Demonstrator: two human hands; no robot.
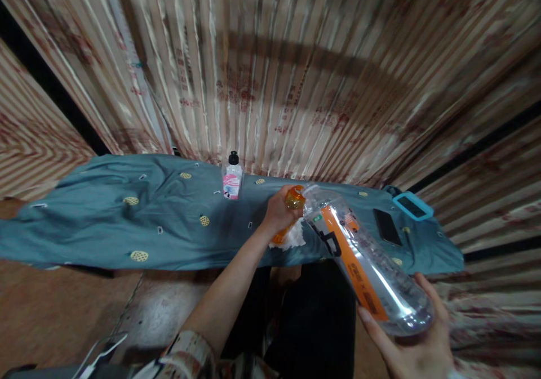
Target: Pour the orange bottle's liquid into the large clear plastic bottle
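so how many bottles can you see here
3. A small black-capped bottle stands on the teal cloth by the wall. A small orange bottle is in the left hand. A large clear bottle lies tilted in the right hand, its mouth at the orange one.

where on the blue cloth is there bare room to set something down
The widest free patch of the blue cloth is left of the small black-capped bottle. It is crowded on the right: left hand with orange bottle, big clear bottle, black phone.

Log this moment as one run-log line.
left hand: grips small orange bottle | right hand: tilts large clear bottle, mouth at orange bottle | under: white cloth | surface: teal cloth
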